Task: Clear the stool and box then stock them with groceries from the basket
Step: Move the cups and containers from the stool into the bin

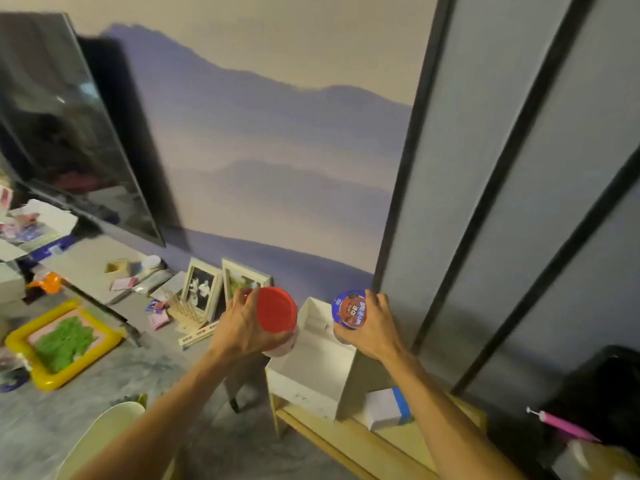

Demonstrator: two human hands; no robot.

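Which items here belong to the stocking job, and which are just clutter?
Job: left hand gripping red-lidded tub; right hand gripping blue-lidded cup; white box; wooden stool.
Lying about: picture frames; yellow tray; television; pink pen.

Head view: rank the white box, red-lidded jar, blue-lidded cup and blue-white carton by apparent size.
1. white box
2. red-lidded jar
3. blue-lidded cup and blue-white carton look alike, cup partly hidden: unranked.
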